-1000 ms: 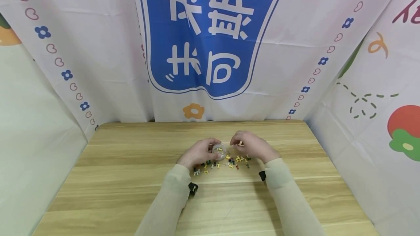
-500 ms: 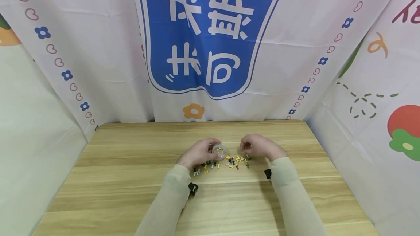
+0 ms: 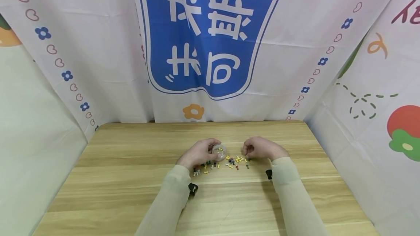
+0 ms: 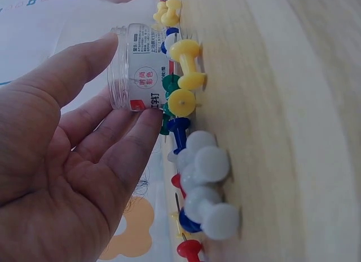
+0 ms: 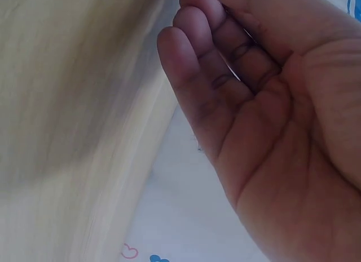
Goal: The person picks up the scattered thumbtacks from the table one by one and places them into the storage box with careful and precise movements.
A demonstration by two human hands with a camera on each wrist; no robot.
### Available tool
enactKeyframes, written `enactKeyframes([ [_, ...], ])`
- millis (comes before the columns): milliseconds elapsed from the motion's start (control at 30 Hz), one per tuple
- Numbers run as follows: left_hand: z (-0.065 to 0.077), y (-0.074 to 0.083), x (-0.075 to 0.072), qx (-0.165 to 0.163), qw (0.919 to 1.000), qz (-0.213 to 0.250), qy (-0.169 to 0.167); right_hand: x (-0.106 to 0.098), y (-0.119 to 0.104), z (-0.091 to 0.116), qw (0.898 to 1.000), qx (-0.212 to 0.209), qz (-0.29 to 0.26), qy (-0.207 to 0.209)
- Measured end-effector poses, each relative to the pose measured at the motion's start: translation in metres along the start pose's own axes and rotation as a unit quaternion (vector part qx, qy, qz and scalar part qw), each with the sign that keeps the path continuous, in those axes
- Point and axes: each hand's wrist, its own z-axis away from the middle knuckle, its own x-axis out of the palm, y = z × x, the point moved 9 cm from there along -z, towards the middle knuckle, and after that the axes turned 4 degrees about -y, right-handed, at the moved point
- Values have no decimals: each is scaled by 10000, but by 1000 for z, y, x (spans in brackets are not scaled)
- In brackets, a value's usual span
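Note:
My left hand (image 3: 198, 152) holds a small clear plastic jar (image 4: 144, 67) with a printed label, thumb on one side and fingers on the other. A few push pins lie inside the jar, a yellow one among them. Around its base are scattered push pins (image 3: 230, 161) in yellow, white, red, blue and green. In the left wrist view, white push pins (image 4: 211, 180) lie closest to the camera. At the right end of the scatter is my right hand (image 3: 264, 148), fingers curled and fingertips low by the pins. Its thumb and index tips are cut off in the right wrist view, so anything between them is hidden.
The wooden table (image 3: 131, 192) extends to both sides and toward me. A white printed curtain (image 3: 128, 65) hangs along its back edge, and more cloth hangs at the sides. Loose pins lie close to the left forearm's wrist.
My right hand has moved from beside the jar's mouth to the right and slightly down, to the right end of the pins. The left hand and jar have stayed in place.

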Motion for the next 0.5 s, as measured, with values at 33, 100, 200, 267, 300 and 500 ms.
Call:
enactKeyframes([
  [33,0,0,0,5,10000,-1,1,0,0,0,10000,-6,10,1],
  [100,0,0,0,11,10000,-2,6,0,1,0,10000,-11,22,8],
  [200,0,1,0,24,10000,-20,11,1,4,-1,10000,61,-8,36],
  [267,-1,1,0,26,10000,-35,17,1,6,-1,9999,124,-1,64],
  [300,-1,1,0,23,10000,-37,19,1,7,-1,9998,178,-8,82],
  [500,0,1,1,11,10000,-55,18,-1,13,-2,9987,419,77,264],
])
